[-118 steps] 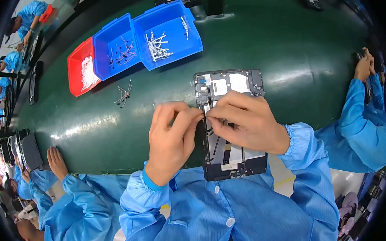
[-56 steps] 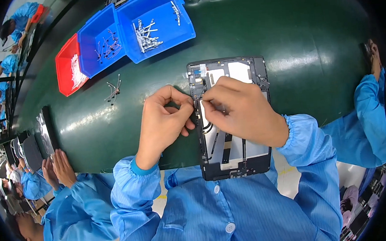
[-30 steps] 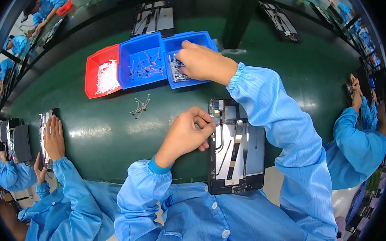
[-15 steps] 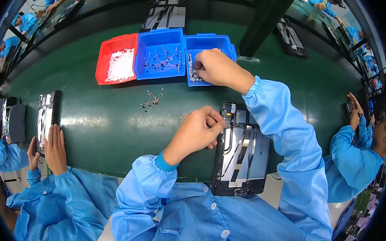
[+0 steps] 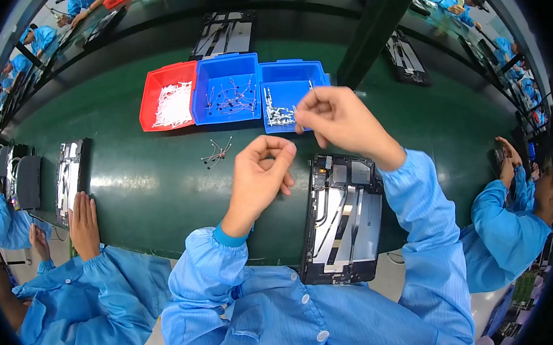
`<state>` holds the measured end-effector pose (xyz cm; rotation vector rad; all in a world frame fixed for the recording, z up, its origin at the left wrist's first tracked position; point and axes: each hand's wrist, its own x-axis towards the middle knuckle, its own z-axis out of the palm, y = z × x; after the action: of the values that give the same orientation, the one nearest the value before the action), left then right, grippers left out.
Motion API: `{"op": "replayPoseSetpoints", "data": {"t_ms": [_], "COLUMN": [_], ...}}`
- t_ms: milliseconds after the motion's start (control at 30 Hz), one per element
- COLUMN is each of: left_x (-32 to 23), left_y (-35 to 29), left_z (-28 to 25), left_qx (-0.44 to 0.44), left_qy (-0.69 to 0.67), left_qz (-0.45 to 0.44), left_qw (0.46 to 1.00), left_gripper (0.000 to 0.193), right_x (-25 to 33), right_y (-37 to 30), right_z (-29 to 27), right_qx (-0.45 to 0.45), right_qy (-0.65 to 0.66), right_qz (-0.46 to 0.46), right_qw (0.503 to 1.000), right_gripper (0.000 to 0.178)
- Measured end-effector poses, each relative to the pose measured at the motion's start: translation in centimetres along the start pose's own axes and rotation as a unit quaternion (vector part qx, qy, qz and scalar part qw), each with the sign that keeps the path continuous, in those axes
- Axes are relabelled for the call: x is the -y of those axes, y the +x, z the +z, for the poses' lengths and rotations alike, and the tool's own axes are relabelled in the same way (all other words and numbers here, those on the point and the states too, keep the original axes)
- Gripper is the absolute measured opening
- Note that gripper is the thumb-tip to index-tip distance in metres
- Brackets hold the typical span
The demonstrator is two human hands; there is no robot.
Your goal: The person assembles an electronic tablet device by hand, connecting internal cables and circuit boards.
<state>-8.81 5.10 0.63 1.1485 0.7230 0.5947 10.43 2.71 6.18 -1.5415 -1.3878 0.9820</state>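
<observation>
Left hand [image 5: 257, 174], right hand [image 5: 347, 123]: fingertips nearly closed; whether anything was grasped could not be told. Tablet [image 5: 371, 220] was set below right hand, uncovered; cables [image 5: 355, 221] already laid. Unused strips [image 5: 278, 116] were seen in bin [image 5: 286, 88] beside right hand.

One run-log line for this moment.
left hand: pinched, contents unclear | right hand: at right blue bin, grip unclear | opened device: at edge of green table

Dark post [image 5: 378, 27] beside rightmost bin [image 5: 288, 84]
</observation>
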Motion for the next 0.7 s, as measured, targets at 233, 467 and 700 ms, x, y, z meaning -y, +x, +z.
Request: {"op": "replayPoseSetpoints", "data": {"t_ms": [233, 467, 700], "left_x": [-0.5, 0.2, 0.2], "left_y": [-0.7, -1.5, -3.0], "left_z": [1.3, 2.9, 3.5], "left_qx": [0.023, -0.004, 0.019], "left_qy": [-0.013, -0.047, 0.024], "left_qz": [0.054, 0.082, 0.023], "left_qw": [0.998, 0.996, 0.999], "left_gripper": [0.021, 0.018, 0.020], "right_x": [-1.8, -1.9, -2.3], "right_y": [-6.2, -8.3, -9.0], "right_z": [0.4, 1.3, 1.8], "right_qx": [0.043, -0.056, -0.085], "right_qy": [0.125, 0.265, 0.252], "right_qz": [0.019, 0.042, 0.015], "right_qw": [0.991, 0.962, 0.964], "right_gripper": [0.017, 0.020, 0.019]}}
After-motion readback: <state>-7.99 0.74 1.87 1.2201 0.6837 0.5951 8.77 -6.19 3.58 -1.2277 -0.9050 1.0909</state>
